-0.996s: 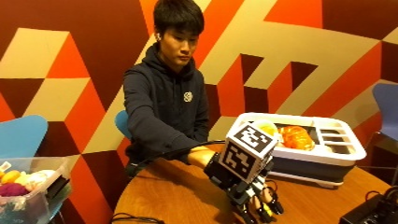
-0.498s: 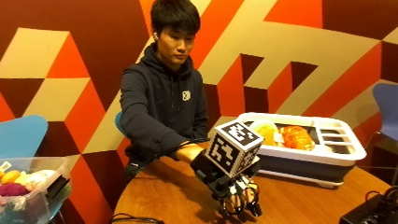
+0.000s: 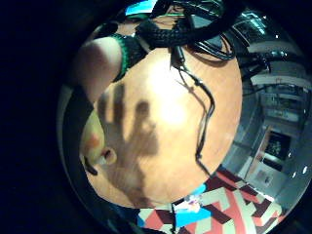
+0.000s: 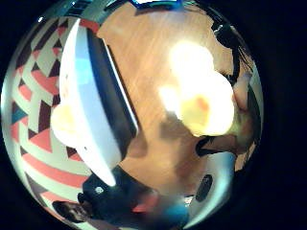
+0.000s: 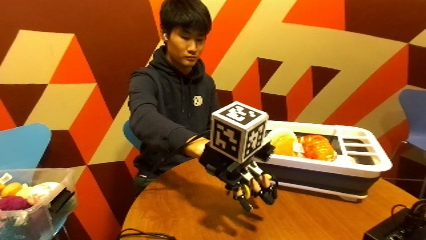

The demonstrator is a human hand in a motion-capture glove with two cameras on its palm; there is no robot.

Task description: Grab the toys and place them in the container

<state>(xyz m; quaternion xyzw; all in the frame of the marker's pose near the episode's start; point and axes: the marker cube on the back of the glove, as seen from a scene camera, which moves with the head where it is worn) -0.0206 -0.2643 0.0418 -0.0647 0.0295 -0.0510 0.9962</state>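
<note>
Toy (image 4: 204, 108), yellow, pinched in our gloved right hand (image 5: 249, 182) above the table (image 5: 180, 210); lifted clear, we reckon, for carrying to container (image 5: 346, 170) w/ others.

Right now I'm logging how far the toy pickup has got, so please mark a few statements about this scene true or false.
1. The gloved right hand hangs above the table, not resting on it. True.
2. Its fingers hold a yellow toy. True: the thumb-side palm view shows a yellow toy filling the space by the fingers, and yellow shows between them in the outside view.
3. The white container holds nothing. False: a yellow toy and an orange toy already lie in it.
4. The container sits on the floor. False: it stands on the table.
5. The hand is over the container. False: it is beside it, above bare tabletop.
</note>
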